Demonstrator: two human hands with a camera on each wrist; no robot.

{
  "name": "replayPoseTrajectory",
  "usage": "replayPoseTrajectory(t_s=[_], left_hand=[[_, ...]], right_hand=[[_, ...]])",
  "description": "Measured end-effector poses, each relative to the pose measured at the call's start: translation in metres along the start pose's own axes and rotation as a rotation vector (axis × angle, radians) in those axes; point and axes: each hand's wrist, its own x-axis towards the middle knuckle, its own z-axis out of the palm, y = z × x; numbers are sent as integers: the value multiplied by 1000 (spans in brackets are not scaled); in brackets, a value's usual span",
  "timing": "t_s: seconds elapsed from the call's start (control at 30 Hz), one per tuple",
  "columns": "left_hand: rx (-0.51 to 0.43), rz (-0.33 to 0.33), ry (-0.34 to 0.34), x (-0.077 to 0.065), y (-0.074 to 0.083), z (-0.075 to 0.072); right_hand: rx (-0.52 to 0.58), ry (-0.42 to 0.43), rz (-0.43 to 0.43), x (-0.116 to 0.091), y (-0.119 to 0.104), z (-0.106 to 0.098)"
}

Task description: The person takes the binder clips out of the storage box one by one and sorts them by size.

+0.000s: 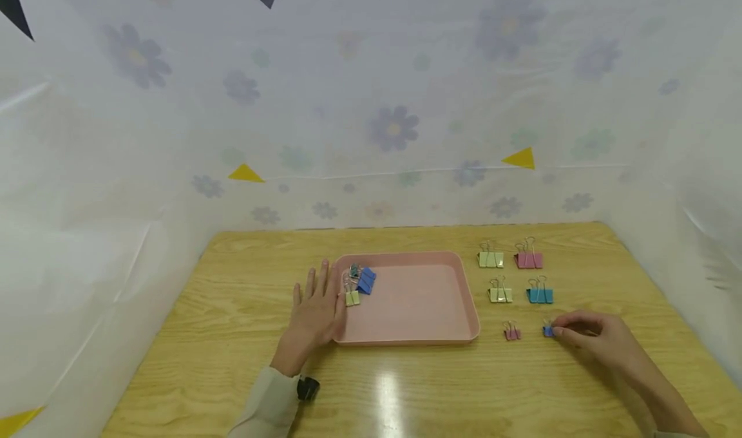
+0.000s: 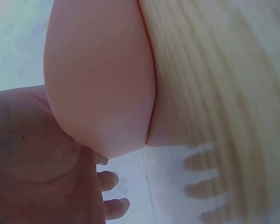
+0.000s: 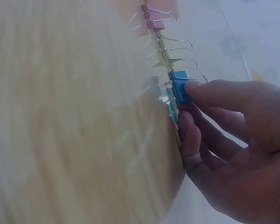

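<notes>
My right hand (image 1: 605,341) pinches a small blue binder clip (image 1: 547,330) at the front right of the table; the right wrist view shows the thumb and a fingertip at the clip's side. Straight-fingered, my left hand (image 1: 315,312) rests against the left side of a pink tray (image 1: 417,303). Inside the tray's left end lie a blue binder clip (image 1: 366,281), a yellow binder clip (image 1: 352,297) and a dark green binder clip (image 1: 354,271). A small pink binder clip (image 1: 512,333) stands just left of the one I pinch.
Behind the right hand, more binder clips stand in rows: a teal one (image 1: 540,295), a pale yellow one (image 1: 500,294), another pale yellow one (image 1: 491,259) and a larger pink one (image 1: 529,260). Flower-patterned sheeting (image 1: 324,129) surrounds the wooden table (image 1: 232,335).
</notes>
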Motion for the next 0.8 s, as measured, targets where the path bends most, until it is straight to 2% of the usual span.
replayPoseTrajectory(t_s=[0.13,0.5,0.8], left_hand=[[12,2,-2,-1,0,-1],[13,4,2,-2,1,-3],[8,8,5,-3,1,-3]], right_hand=[[-41,-6,-19,0,2,0],[-57,-12,-58,0,2,-2],[-13,49,-61,-4,-4,-6]])
